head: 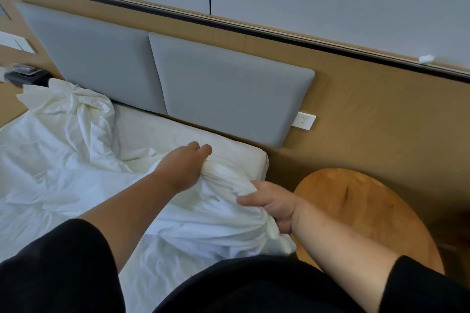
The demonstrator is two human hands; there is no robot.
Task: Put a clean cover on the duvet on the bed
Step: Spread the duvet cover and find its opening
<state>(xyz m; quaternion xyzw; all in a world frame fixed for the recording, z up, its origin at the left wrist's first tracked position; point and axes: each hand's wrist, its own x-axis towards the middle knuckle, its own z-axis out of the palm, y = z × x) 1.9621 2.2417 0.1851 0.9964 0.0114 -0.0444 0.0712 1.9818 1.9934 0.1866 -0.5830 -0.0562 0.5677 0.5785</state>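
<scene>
White duvet cover [76, 160] rumpled across bed [229, 157], bunched corner pointing right; left hand [181, 169] and right hand [270, 204] both gripping it.

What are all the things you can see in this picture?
duvet cover: one, white, crumpled across the bed
mattress: one, off-white, bare corner by the headboard
headboard pads: two, grey, on the wooden wall panel
wall socket: one, white, right of the pads
round table: one, brown wood, right of the bed
black object: one, far left, unclear
left hand: grips bunched cover
right hand: grips bunched cover
sleeves: two, black
</scene>
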